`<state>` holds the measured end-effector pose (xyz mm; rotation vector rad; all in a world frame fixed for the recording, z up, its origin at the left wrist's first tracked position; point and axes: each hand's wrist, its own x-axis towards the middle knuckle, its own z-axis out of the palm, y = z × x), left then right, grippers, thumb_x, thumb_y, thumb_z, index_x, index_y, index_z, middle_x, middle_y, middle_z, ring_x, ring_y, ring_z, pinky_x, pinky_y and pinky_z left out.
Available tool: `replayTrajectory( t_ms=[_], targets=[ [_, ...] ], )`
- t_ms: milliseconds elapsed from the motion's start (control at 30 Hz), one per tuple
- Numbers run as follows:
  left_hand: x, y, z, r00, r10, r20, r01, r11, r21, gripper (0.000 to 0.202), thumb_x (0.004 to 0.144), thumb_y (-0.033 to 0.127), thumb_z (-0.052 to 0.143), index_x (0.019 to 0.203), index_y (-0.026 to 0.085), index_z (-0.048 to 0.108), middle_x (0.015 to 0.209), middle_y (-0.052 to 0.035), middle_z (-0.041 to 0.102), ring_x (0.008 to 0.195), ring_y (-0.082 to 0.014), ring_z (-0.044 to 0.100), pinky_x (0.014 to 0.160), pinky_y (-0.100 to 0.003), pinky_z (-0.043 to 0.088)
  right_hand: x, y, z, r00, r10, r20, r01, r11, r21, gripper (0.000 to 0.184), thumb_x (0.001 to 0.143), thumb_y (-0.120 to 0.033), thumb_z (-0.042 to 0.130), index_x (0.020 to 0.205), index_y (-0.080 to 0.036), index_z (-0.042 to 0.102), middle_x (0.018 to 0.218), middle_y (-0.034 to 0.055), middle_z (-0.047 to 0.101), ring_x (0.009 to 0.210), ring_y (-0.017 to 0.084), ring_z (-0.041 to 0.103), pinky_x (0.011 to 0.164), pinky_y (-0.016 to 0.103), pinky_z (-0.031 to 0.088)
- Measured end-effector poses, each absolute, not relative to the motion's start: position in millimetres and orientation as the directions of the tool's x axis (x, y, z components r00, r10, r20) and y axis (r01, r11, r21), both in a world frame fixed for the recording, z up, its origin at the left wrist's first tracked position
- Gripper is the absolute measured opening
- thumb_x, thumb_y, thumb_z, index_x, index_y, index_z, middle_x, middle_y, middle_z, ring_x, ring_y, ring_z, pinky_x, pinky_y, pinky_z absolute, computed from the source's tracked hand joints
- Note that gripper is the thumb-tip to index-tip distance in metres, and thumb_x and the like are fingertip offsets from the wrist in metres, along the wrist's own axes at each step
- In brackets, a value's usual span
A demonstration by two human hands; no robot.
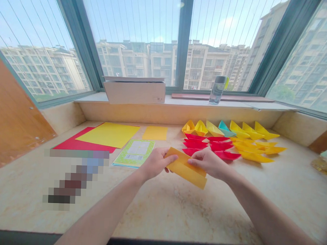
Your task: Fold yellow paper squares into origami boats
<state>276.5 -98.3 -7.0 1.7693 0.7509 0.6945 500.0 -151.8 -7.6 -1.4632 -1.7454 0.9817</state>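
A folded orange-yellow sheet of paper (pixel 188 170) is held just above the marble counter (pixel 160 204) between both my hands. My left hand (pixel 155 162) pinches its left end, thumb on top. My right hand (pixel 209 162) grips the upper right edge with closed fingers. Just behind the paper lie several folded paper boats: red ones (pixel 205 144), yellow ones (pixel 255 141) and one teal boat (pixel 226 129).
Flat sheets lie at the left: a yellow sheet (pixel 109 134) over a red one (pixel 71 143), a small orange sheet (pixel 155 133) and a green paper pack (pixel 134 152). A cardboard box (pixel 135 90) and a bottle (pixel 217 90) stand on the window sill.
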Motion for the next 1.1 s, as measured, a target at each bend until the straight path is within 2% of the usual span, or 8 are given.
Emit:
replayTrajectory(
  t_ms=[133, 333, 433, 600, 700, 867, 1000, 1100],
  targets=[
    [274.1, -93.7, -5.2, 0.592, 0.796, 0.125, 0.147, -0.258, 0.955, 0.032, 0.088, 0.041, 0.06, 0.098, 0.011, 0.064, 0.072, -0.0069, 0.071, 0.052, -0.0139, 0.066, 0.042, -0.019, 0.047, 500.8, -147.7, -11.4, -0.064, 0.991, 0.115, 0.478, 0.131, -0.869, 0.038, 0.081, -0.052, 0.065, 0.077, -0.015, 0.074, 0.072, 0.0047, 0.07, 0.061, 0.015, 0.059, 0.053, 0.025, 0.041],
    [272.9, -87.0, -9.7, 0.479, 0.852, 0.211, 0.124, -0.303, 0.945, 0.03, 0.086, 0.041, 0.064, 0.094, 0.012, 0.063, 0.069, -0.0056, 0.071, 0.049, -0.0125, 0.065, 0.04, -0.017, 0.045, 497.5, -146.5, -17.6, 0.094, 0.978, 0.185, 0.44, 0.126, -0.889, 0.041, 0.079, -0.057, 0.067, 0.077, -0.016, 0.074, 0.074, 0.0071, 0.073, 0.068, 0.021, 0.064, 0.058, 0.029, 0.047],
    [270.2, -81.7, -12.7, 0.434, 0.868, 0.24, 0.088, -0.307, 0.948, 0.03, 0.085, 0.04, 0.065, 0.093, 0.011, 0.064, 0.068, -0.0053, 0.07, 0.048, -0.0126, 0.065, 0.04, -0.017, 0.046, 497.8, -145.1, -21.3, 0.082, 0.977, 0.195, 0.315, 0.16, -0.936, 0.046, 0.081, -0.06, 0.065, 0.093, -0.017, 0.073, 0.087, 0.0097, 0.074, 0.078, 0.024, 0.067, 0.063, 0.031, 0.051],
    [265.1, -73.9, -16.3, 0.323, 0.905, 0.276, 0.049, -0.307, 0.95, 0.034, 0.086, 0.043, 0.064, 0.096, 0.01, 0.064, 0.07, -0.0056, 0.071, 0.045, -0.0121, 0.064, 0.038, -0.018, 0.045, 490.2, -145.7, -23.8, -0.062, 0.995, 0.075, 0.182, 0.085, -0.98, 0.055, 0.081, -0.06, 0.065, 0.113, -0.016, 0.063, 0.091, 0.0105, 0.072, 0.074, 0.023, 0.069, 0.062, 0.031, 0.051],
    [266.0, -73.1, -22.1, 0.293, 0.901, 0.32, 0.064, -0.352, 0.934, 0.036, 0.086, 0.046, 0.062, 0.097, 0.011, 0.064, 0.07, -0.0051, 0.07, 0.047, -0.0126, 0.065, 0.038, -0.017, 0.046, 484.1, -149.6, -21.2, -0.066, 0.994, 0.082, 0.196, 0.093, -0.976, 0.054, 0.081, -0.057, 0.067, 0.113, -0.015, 0.062, 0.086, 0.0099, 0.072, 0.076, 0.023, 0.069, 0.066, 0.032, 0.051],
    [270.8, -77.4, -30.0, 0.265, 0.913, 0.31, 0.119, -0.35, 0.929, 0.035, 0.085, 0.045, 0.064, 0.096, 0.012, 0.066, 0.072, -0.005, 0.07, 0.046, -0.0119, 0.065, 0.036, -0.016, 0.043, 487.0, -149.2, -22.7, -0.05, 0.995, 0.091, 0.118, 0.096, -0.988, 0.048, 0.09, -0.059, 0.052, 0.108, -0.016, 0.065, 0.092, 0.0098, 0.072, 0.075, 0.022, 0.069, 0.066, 0.033, 0.051],
    [272.6, -81.2, -27.9, 0.3, 0.905, 0.303, 0.082, -0.341, 0.937, 0.037, 0.085, 0.046, 0.064, 0.097, 0.012, 0.065, 0.071, -0.0043, 0.069, 0.046, -0.0115, 0.064, 0.037, -0.016, 0.044, 493.7, -141.1, -32.9, 0.003, 0.994, 0.108, 0.236, 0.104, -0.966, 0.05, 0.079, -0.057, 0.069, 0.105, -0.014, 0.069, 0.085, 0.0091, 0.072, 0.07, 0.022, 0.067, 0.063, 0.034, 0.051],
    [273.7, -82.6, -25.5, 0.355, 0.887, 0.294, -0.003, -0.313, 0.95, 0.036, 0.084, 0.046, 0.065, 0.095, 0.012, 0.062, 0.068, -0.0026, 0.067, 0.047, -0.0126, 0.065, 0.039, -0.018, 0.046, 498.1, -137.0, -38.2, 0.05, 0.986, 0.156, 0.213, 0.142, -0.967, 0.043, 0.076, -0.05, 0.074, 0.102, -0.015, 0.071, 0.083, 0.0083, 0.072, 0.071, 0.023, 0.065, 0.066, 0.035, 0.053]
  ],
)
